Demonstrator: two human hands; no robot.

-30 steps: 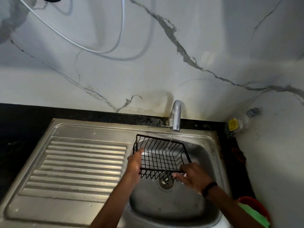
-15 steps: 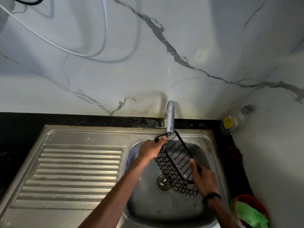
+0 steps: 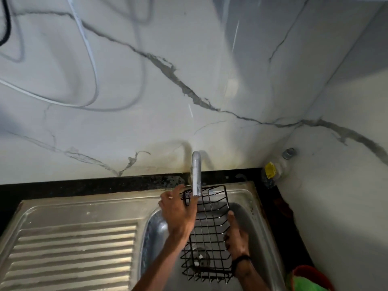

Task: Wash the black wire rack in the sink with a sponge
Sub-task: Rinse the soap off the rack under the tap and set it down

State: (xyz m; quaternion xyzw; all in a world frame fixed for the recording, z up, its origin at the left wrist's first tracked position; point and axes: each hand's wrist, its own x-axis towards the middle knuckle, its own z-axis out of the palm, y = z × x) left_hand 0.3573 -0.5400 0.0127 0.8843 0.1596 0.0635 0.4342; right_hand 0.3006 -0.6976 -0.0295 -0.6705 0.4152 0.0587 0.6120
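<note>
Over the stainless sink (image 3: 258, 208), set in a dark surface (image 3: 84, 186) below a veined marble wall (image 3: 189, 70), the black wire rack (image 3: 210, 232) is held above the basin, its far end up under the tap (image 3: 197, 175) and its near end over the drain (image 3: 199, 260). A ribbed draining board (image 3: 73, 253) fills the sink's left half. The left hand (image 3: 178, 213) is at the rack's far left corner, fingers curled around the rim wire there, closed on it. The right hand (image 3: 237, 236) grips the rack's right edge lower down, thumb pointing up along the side wire, the other fingers hidden behind the mesh. A dark band (image 3: 241, 260) circles the right wrist. At the lower right corner sits a red tub (image 3: 310, 274) with something green (image 3: 304, 285) inside.
</note>
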